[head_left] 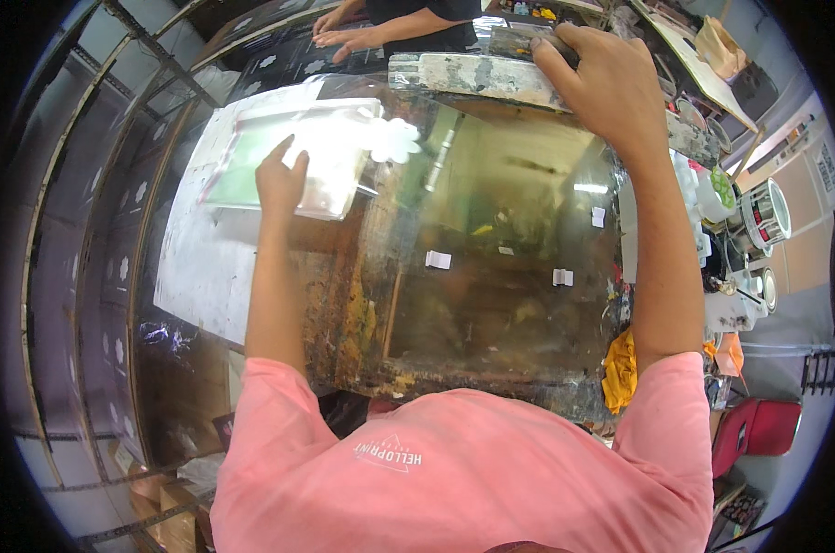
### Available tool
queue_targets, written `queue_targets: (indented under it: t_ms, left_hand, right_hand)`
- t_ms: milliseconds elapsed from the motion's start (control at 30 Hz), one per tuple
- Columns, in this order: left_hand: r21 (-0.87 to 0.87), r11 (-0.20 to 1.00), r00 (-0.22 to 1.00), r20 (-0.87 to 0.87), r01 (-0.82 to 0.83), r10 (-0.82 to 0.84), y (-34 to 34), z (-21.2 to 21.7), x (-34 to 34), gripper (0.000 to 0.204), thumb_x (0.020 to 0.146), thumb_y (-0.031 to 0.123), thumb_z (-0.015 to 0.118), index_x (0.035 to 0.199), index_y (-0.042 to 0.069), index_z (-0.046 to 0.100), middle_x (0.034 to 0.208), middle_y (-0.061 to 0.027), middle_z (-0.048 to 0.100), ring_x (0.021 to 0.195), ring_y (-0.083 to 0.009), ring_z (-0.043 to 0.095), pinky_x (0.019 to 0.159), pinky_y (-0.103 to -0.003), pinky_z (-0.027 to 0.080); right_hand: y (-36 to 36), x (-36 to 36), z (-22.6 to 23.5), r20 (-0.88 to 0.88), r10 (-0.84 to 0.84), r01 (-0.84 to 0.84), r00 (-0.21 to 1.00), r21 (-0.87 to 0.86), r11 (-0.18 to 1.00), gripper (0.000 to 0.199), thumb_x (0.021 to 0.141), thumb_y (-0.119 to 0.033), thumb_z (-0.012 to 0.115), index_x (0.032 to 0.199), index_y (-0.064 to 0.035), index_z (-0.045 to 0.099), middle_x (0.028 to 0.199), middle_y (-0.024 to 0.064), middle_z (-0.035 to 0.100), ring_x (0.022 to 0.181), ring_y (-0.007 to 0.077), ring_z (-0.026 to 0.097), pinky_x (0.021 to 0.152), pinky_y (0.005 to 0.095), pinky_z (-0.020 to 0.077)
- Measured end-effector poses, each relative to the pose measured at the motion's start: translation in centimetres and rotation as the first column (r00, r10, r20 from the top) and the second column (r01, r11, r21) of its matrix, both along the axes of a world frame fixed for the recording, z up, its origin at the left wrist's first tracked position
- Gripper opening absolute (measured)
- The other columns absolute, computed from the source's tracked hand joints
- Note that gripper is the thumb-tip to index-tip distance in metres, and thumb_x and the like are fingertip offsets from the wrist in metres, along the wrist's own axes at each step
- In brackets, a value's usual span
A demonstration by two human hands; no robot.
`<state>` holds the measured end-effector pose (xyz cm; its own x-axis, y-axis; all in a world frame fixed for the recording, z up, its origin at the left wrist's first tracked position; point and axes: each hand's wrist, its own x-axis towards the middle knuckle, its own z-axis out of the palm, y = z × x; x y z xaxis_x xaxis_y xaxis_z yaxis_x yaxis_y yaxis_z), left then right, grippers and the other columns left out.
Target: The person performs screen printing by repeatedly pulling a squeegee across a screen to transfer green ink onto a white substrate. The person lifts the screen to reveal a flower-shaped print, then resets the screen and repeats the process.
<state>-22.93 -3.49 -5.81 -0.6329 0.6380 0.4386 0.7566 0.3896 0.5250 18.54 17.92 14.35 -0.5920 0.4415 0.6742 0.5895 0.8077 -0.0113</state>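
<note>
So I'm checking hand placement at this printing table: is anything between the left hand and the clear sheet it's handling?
Nothing visible. The left hand lies flat, directly on the clear sheet, on the white board. The right hand grips the squeegee at the stained screen frame's far edge, well apart.

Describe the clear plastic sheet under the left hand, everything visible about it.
The clear plastic sheet is thin, glossy and see-through, catching bright glare. A white flower shape is printed near its right edge, and a pale green tint shows through its left part. It lies flat on the white board at the left of the stained work frame. The left hand presses on its lower middle with fingers spread. Whether it is one layer or a bag cannot be told.
</note>
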Motion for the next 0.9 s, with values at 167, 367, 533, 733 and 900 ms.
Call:
queue_targets:
  t_ms: [167, 367, 533, 733, 900]
  left_hand:
    - [-0.452, 0.827, 0.942, -0.161, -0.335, 0.294, 0.4, -1.3, 0.7, 0.088, 0.101, 0.067, 0.053, 0.166, 0.012, 0.035, 0.175, -0.0247, 0.014, 0.161, -0.0452, 0.017, 0.122, -0.075, 0.007]
    - [-0.369, 0.929, 0.965, -0.238, 0.012, -0.107, -4.1, -5.2, 6.3, 0.064, 0.109, 0.052, 0.046, 0.159, 0.012, 0.049, 0.17, -0.018, 0.035, 0.16, -0.0412, 0.024, 0.125, -0.071, 0.006]
    - [-0.354, 0.935, 0.977, -0.195, 0.009, -0.083, -3.9, -4.4, 6.9, 0.058, 0.112, 0.047, 0.042, 0.153, 0.009, 0.056, 0.164, -0.0147, 0.047, 0.156, -0.0389, 0.034, 0.125, -0.07, 0.009]
    - [-0.232, 0.971, 0.988, -0.126, 0.059, -0.09, -2.7, -1.6, 4.4, 0.052, 0.113, 0.046, 0.04, 0.139, 0.01, 0.069, 0.139, -0.0179, 0.067, 0.139, -0.04, 0.054, 0.126, -0.061, 0.022]
    - [-0.208, 0.939, 0.954, -0.06, 0.275, -0.293, 0.6, 1.1, 12.8, 0.055, 0.112, 0.047, 0.045, 0.113, 0.004, 0.079, 0.1, -0.0241, 0.076, 0.102, -0.044, 0.07, 0.121, -0.055, 0.033]
  right_hand:
    - [0.2, 0.3, -0.1, 0.025, -0.035, 0.035, 0.999, -0.011, 0.999, 0.048, 0.099, -0.047, 0.058, 0.108, -0.0032, 0.076, 0.097, 0.0174, 0.075, 0.094, 0.0379, 0.069, 0.091, 0.0451, 0.0459]
    - [0.5, 0.3, 0.1, 0.01, 0.013, -0.013, 1.0, -0.054, 0.998, 0.046, 0.099, -0.046, 0.056, 0.104, -0.0052, 0.077, 0.09, 0.0213, 0.073, 0.087, 0.0411, 0.069, 0.084, 0.0478, 0.0491]
    - [0.7, 0.2, 0.3, 0.005, -0.02, 0.02, 1.0, -0.026, 0.999, 0.048, 0.099, -0.048, 0.056, 0.104, -0.0053, 0.077, 0.094, 0.0218, 0.074, 0.089, 0.043, 0.069, 0.084, 0.0509, 0.0505]
    - [1.5, 0.3, -0.4, 0.039, -0.007, 0.006, 0.999, 0.019, 1.0, 0.052, 0.1, -0.052, 0.055, 0.111, -0.0054, 0.076, 0.096, 0.0204, 0.075, 0.091, 0.0414, 0.069, 0.087, 0.0496, 0.0494]
    - [0.1, 0.1, -0.3, -0.045, -0.004, 0.005, 0.999, 0.039, 0.999, 0.046, 0.092, -0.043, 0.059, 0.074, -0.0022, 0.071, 0.077, 0.0208, 0.071, 0.079, 0.0399, 0.069, 0.079, 0.052, 0.0481]
